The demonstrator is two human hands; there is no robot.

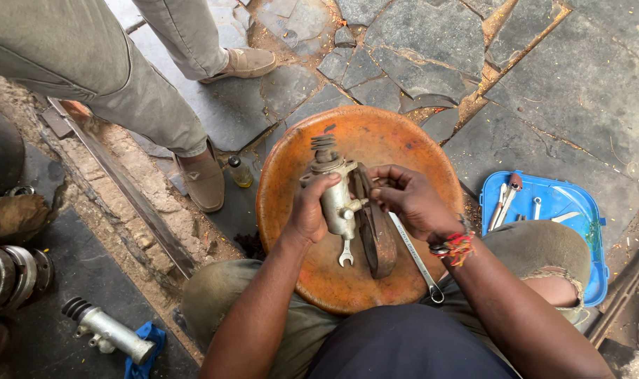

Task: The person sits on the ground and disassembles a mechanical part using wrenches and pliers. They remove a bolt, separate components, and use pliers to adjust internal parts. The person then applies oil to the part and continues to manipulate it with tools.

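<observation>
The left hand (311, 210) has its fingers closed around a metal cylinder (335, 200), held upright over the orange stool (291, 189). The right hand (410, 200) fingers pinch a small fitting at the cylinder's side, beside a worn brake shoe (375, 235). Two spanners (417, 260) lie near the stool's near edge. The far half of the stool is bare. A blue tray (586, 231) sits to the right on the floor.

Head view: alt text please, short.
Left hand grips a metal cylinder upright over a round orange stool; right hand works at its side fitting. Two spanners lie on the stool, a blue tool tray alongside.
</observation>
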